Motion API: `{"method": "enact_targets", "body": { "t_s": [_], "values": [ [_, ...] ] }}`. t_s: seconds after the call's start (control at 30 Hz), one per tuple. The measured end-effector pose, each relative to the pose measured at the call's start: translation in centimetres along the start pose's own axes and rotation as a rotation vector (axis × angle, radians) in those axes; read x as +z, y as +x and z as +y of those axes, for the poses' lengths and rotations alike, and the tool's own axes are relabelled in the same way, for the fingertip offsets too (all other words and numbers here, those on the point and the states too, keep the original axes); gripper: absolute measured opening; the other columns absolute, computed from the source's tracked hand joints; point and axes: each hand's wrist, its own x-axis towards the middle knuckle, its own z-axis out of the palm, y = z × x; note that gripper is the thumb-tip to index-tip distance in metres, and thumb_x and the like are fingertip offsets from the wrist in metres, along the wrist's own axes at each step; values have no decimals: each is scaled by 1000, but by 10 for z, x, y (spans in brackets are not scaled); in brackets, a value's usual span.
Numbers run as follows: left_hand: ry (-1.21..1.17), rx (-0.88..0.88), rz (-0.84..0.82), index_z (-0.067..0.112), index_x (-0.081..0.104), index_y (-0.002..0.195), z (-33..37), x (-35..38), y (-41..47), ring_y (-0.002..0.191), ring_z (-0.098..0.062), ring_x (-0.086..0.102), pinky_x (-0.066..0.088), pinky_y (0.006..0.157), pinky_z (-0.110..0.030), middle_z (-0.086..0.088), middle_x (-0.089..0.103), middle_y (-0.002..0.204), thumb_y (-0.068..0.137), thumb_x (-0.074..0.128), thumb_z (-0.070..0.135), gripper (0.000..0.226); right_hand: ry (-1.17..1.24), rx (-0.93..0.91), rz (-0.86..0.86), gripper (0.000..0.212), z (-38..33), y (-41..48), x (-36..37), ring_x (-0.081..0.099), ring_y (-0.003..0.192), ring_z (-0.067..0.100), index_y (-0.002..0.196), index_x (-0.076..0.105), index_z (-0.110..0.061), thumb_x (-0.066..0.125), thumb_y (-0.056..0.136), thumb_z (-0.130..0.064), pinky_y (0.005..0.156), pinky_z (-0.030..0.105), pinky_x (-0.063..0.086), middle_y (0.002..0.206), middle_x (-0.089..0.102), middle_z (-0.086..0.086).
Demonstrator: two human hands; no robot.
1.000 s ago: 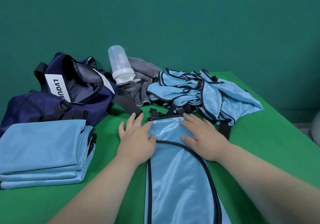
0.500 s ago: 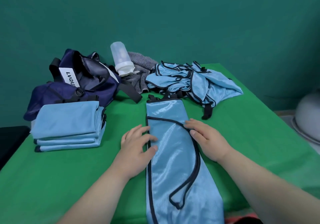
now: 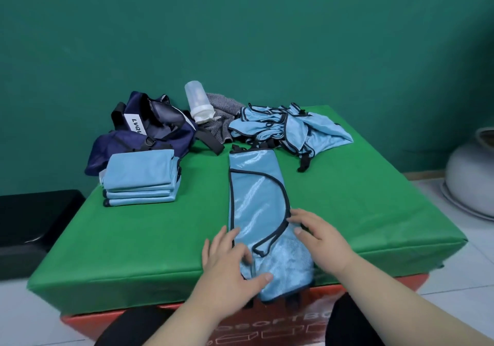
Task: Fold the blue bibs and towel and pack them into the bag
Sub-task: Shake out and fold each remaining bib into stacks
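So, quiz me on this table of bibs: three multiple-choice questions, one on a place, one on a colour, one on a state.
1. Where is the stack of folded bibs?
A. on a chair
B. just in front of the navy bag
C. on a shelf

2. What colour is the table cover?
A. red
B. white
C. green

3. How is the long bib in the middle?
A. folded into a flat narrow strip
B. crumpled in a ball
C. hanging up

Answers:
1 B, it sits right before the bag.
2 C, the cover is green.
3 A, it lies flat, its near end under the left hand and right hand.
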Motion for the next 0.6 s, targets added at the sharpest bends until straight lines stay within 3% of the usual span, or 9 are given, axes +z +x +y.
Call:
{"method": "enact_targets", "body": {
  "t_s": [0.1, 0.2, 0.33, 0.43, 0.6],
  "values": [
    [69, -31, 52, 35, 46, 78, 7, 8, 1, 149, -7, -10, -11, 121, -46, 20, 17, 157, 73, 51, 78, 44, 38, 17, 29, 24, -2, -9, 1, 45, 127, -1, 119, 67, -23, 61, 97, -16, 115, 23, 30, 134, 53, -15],
    [83, -29, 126, 34, 48, 75, 8, 11, 6, 149, -6, -8, -7, 122, -44, 15, 21, 160, 87, 58, 59, 30, -31, -3, -7, 28, -2, -13, 3, 41, 129, -2, 124, 65, -22, 62, 96, -22, 111, 18, 27, 136, 48, -18],
    [24, -52, 221, 30, 55, 73, 3, 1, 10, 149, -7, 1, -1, 122, -42, 14, 31, 156, 92, 58, 42, 23, -105, -23, -24, 33, -1, -14, 3, 38, 131, -1, 123, 66, -22, 61, 94, -35, 112, 19, 25, 139, 46, -17],
    [22, -98, 238, 32, 58, 73, -9, -10, 15, 150, -10, 6, 0, 122, -42, 12, 34, 156, 93, 58, 41, 22, -129, -49, -52, 42, -3, -17, 4, 38, 133, 1, 120, 66, -22, 54, 87, -45, 115, 25, 27, 140, 48, -15],
    [41, -163, 176, 33, 60, 76, -22, -16, 19, 150, -11, 6, -3, 122, -41, 11, 32, 157, 95, 55, 45, 23, -197, -88, -88, 42, -2, -20, 5, 32, 134, 0, 123, 63, -28, 60, 85, -45, 115, 25, 23, 140, 43, -18]
  ]
}}
